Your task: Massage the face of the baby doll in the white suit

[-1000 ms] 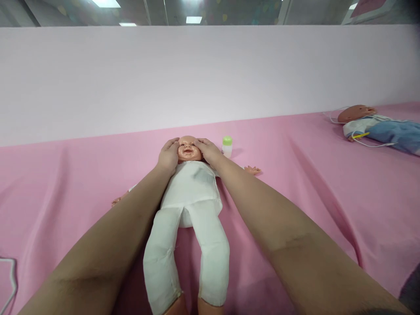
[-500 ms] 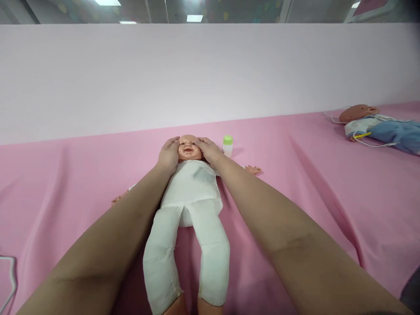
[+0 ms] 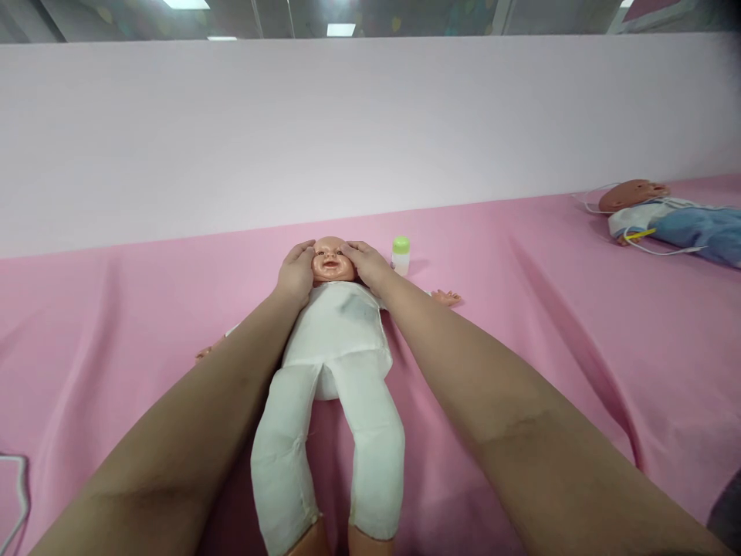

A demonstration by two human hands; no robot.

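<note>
A baby doll (image 3: 336,324) with a white cloth body lies on its back, its head at the far end and its legs toward me. My left hand (image 3: 296,272) cups one side of the doll's head, and my right hand (image 3: 370,267) cups the other, thumbs near the temples. Between them the doll's face stays visible, while its ears are covered. Both doll arms stretch outward, partly hidden behind my forearms. Just beyond my right wrist stands a small bottle (image 3: 400,257) with a green lid.
Pink cloth (image 3: 498,278) with folds covers the surface, up to a pale wall (image 3: 347,139). Off to the right lies a second doll (image 3: 683,224) in blue and white, with thin white tubes or cords around it. A white cord (image 3: 23,494) runs at the lower left.
The view has shifted very slightly. Both hands keep their place on the doll's head, and the doll lies as before.
</note>
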